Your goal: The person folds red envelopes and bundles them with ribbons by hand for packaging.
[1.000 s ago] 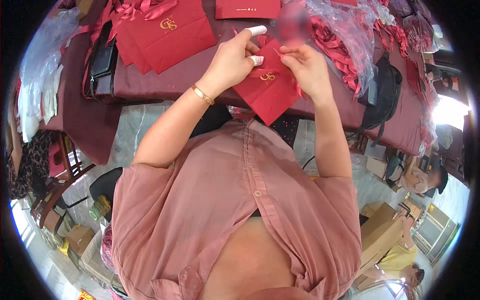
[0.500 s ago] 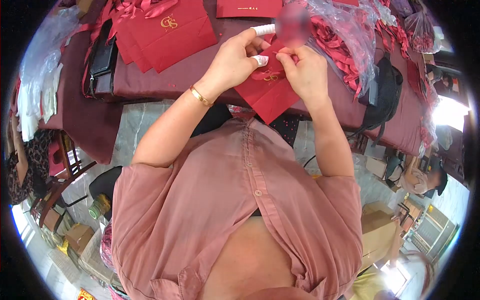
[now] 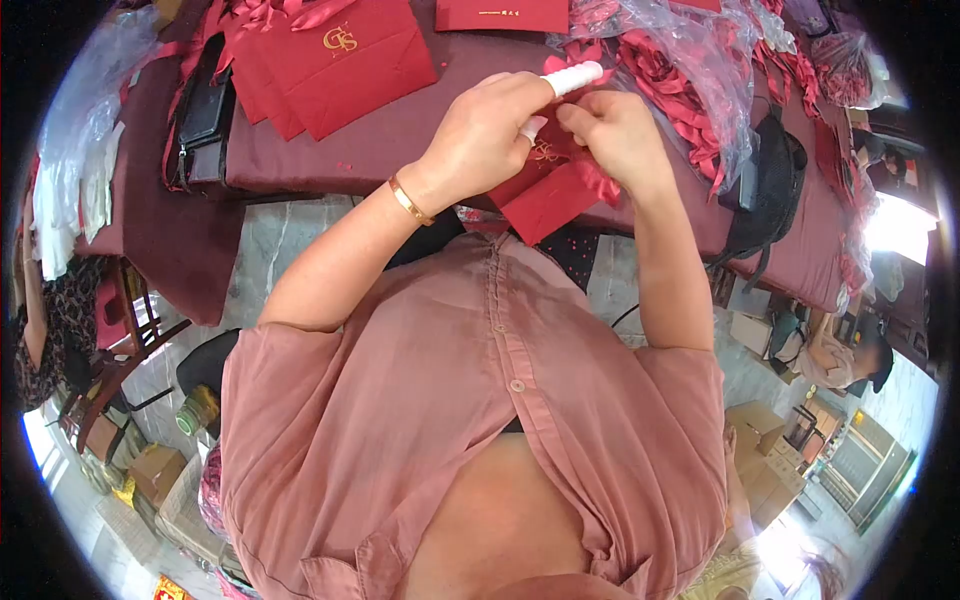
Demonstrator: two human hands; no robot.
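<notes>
A red paper gift bag (image 3: 550, 207) with a gold logo lies tilted at the table's near edge, between my hands. My left hand (image 3: 490, 130) is at the bag's upper left edge, its thumb against the bag and its other fingers partly hidden. White tape wraps the thumb and the index finger, which points right across the top. My right hand (image 3: 622, 138) is closed, thumb and fingers pinched at the bag's upper right. Red ribbon (image 3: 600, 186) shows beneath this hand; its fingertips are partly hidden.
Several red bags (image 3: 345, 70) are stacked at the left on the maroon-covered table (image 3: 330, 165). A red box (image 3: 500, 15) lies at the back. Red ribbons (image 3: 665, 75) in clear plastic and a black bag (image 3: 770, 190) are at the right. A black case (image 3: 205, 120) is at the left.
My left index finger has stretched out to the right over the bag's top. My right hand has shifted slightly right and turned inward, and ribbon now shows below it.
</notes>
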